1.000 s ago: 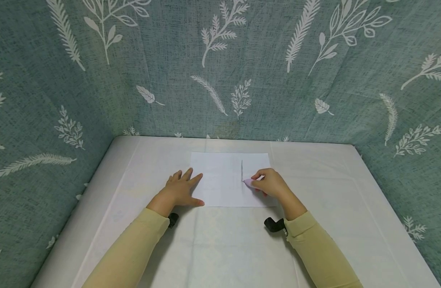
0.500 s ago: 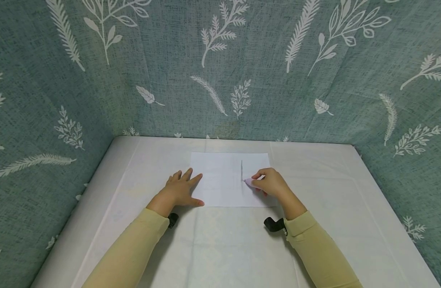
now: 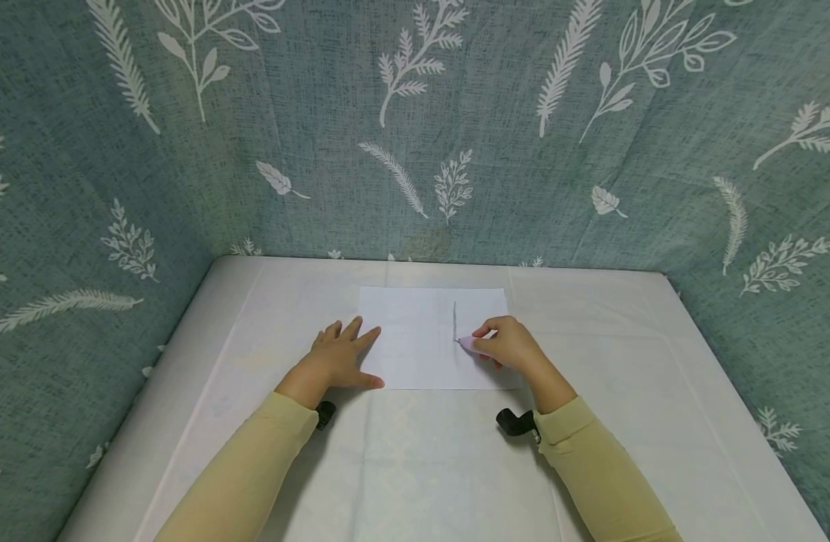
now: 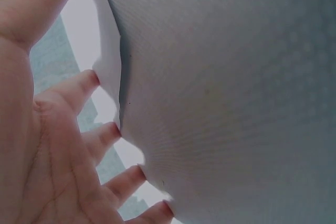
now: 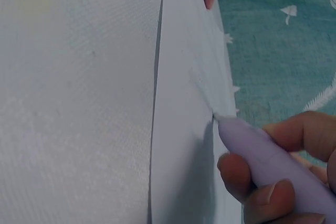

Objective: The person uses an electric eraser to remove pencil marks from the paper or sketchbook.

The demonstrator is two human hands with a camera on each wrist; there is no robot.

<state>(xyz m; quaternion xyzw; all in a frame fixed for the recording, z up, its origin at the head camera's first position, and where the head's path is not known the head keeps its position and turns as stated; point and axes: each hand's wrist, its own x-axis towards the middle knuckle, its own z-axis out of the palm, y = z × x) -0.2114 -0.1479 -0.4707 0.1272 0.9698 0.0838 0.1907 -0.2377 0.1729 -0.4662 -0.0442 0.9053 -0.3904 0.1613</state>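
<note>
A white sheet of paper (image 3: 415,339) lies flat on the white-covered table, a thin dark upright line (image 3: 455,320) marked on its right part. My right hand (image 3: 513,346) pinches a thick lilac pen-shaped tool (image 5: 262,150) between thumb and fingers. Its small tip sits at the lower end of the line, as the head and right wrist views show. At the sheet's left edge, my left hand (image 3: 337,357) rests with fingers spread. In the left wrist view, fingertips (image 4: 90,77) and thumb press along that paper edge.
White cloth (image 3: 415,467) covers the table. Teal fabric (image 3: 320,113) with white leaf prints rises behind it and on both sides. Black wrist cameras, such as the right one (image 3: 514,422), stick out by the sleeve cuffs.
The tool's tip has shifted very slightly right and then back left at the line's lower end. My left hand and the paper have stayed in place.
</note>
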